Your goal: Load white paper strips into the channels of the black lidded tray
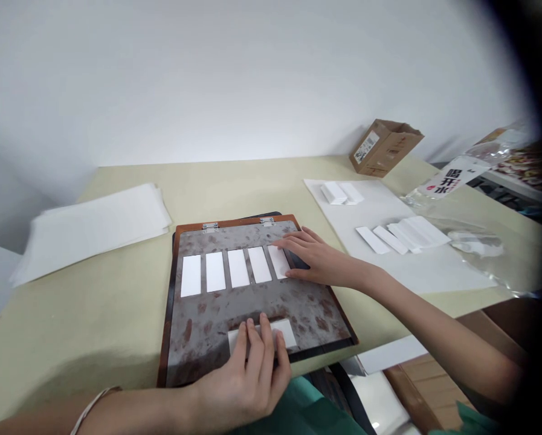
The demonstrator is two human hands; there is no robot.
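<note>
A flat hinged board (207, 326) with a brown frame and a stained grey plate lies in front of me. Across the plate, a row of rectangular windows shows white, among them a white card (191, 276) at the left end. My right hand (313, 257) is at the rightmost card (278, 261), fingers at its top end and thumb by its bottom corner. Near the plate's front edge, my left hand (255, 368) has its fingers over a white strip (285, 330); its thumb is hidden, and I cannot tell whether the strip is one card or several.
White paper sheets (98, 220) are stacked on the left of the table (234, 187). To the right, a white sheet (329, 220) bears small card piles (334, 192) and fanned white strips (411, 232). Behind stand a cardboard box (383, 148) and a clear plastic bag (452, 178).
</note>
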